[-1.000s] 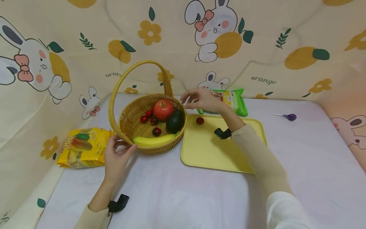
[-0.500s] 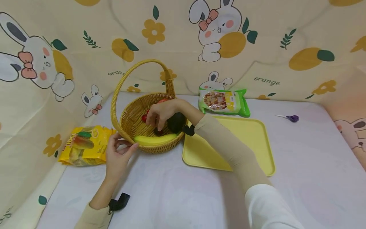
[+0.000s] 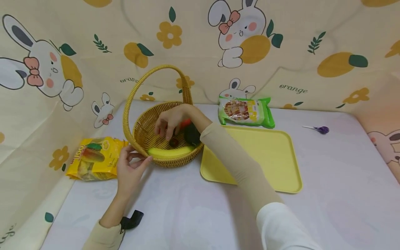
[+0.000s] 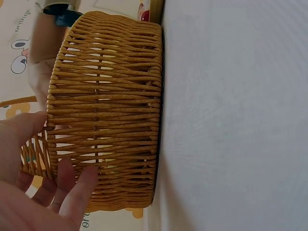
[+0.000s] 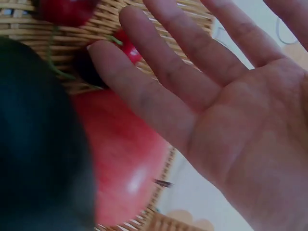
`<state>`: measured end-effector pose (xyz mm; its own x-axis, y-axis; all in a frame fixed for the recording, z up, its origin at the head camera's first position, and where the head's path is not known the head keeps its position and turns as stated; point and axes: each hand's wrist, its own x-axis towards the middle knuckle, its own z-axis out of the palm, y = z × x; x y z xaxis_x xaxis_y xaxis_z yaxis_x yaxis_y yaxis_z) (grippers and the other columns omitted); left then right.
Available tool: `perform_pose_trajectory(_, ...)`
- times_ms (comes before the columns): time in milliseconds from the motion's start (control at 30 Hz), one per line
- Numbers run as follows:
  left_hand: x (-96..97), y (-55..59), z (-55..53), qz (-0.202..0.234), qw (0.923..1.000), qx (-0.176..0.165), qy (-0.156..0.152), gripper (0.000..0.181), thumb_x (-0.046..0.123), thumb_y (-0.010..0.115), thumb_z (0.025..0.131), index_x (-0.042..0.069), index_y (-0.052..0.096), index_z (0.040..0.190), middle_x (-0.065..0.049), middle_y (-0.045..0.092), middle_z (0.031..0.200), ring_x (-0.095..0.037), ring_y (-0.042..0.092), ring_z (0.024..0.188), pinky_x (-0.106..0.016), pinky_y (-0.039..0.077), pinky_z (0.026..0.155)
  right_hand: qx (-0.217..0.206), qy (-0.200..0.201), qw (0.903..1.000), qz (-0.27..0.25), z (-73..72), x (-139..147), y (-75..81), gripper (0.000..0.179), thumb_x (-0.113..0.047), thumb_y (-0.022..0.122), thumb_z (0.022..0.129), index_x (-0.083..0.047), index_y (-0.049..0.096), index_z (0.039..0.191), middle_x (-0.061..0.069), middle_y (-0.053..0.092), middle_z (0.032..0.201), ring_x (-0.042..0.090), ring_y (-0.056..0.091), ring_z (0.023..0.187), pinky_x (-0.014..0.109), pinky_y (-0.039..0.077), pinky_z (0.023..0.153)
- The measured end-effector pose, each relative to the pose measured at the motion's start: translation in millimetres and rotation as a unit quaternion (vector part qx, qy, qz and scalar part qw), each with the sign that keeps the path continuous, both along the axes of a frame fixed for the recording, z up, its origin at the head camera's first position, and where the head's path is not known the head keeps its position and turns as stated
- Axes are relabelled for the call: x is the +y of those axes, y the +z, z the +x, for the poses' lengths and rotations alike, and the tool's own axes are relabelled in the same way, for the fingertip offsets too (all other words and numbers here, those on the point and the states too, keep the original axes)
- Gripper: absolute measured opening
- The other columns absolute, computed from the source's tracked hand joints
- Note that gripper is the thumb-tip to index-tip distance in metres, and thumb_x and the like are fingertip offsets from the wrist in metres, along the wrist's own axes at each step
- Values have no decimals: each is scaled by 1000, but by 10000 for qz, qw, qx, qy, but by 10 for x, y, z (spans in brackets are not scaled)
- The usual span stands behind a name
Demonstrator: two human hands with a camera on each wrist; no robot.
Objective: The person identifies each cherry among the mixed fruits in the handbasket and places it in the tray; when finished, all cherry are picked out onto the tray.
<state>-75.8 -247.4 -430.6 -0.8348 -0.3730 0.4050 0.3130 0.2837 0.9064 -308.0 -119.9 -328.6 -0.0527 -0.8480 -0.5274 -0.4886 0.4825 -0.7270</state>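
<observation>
My left hand (image 3: 129, 172) grips the near-left rim of a wicker basket (image 3: 175, 162), by the foot of its handle; in the left wrist view its fingers lie against the woven wall (image 4: 110, 110). Over the basket's inside hovers my right hand (image 3: 173, 119), palm bare and fingers extended in the right wrist view. Beneath its fingers are a red apple (image 5: 120, 163) and cherries (image 5: 70, 10), one touching or close to a fingertip. A dark avocado (image 3: 192, 134) and a yellow banana (image 3: 170, 152) also lie in the basket. The right hand partly covers the apple and cherries.
A yellow tray (image 3: 275, 159) sits right of the basket, partly under the right forearm. Behind it lies a green snack packet (image 3: 247, 111). A yellow mango packet (image 3: 97, 159) stands left of the basket. A purple lollipop (image 3: 322, 130) lies far right.
My right hand has moved left from the basket's right rim to above its inside, then shifted slightly further left. My left hand has kept its hold on the basket.
</observation>
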Motion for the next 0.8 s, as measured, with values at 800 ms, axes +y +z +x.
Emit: perform_pose_trajectory(800, -26, -36, -11, -148, 9999, -69, -15, 55, -10, 77, 81, -13, 47, 127, -7, 55, 110, -18, 61, 92, -20, 59, 75, 330, 625, 9934, 907, 36, -128, -326, 41, 10, 69, 87, -7, 66, 124, 9, 64, 116, 17, 61, 99, 26, 56, 78)
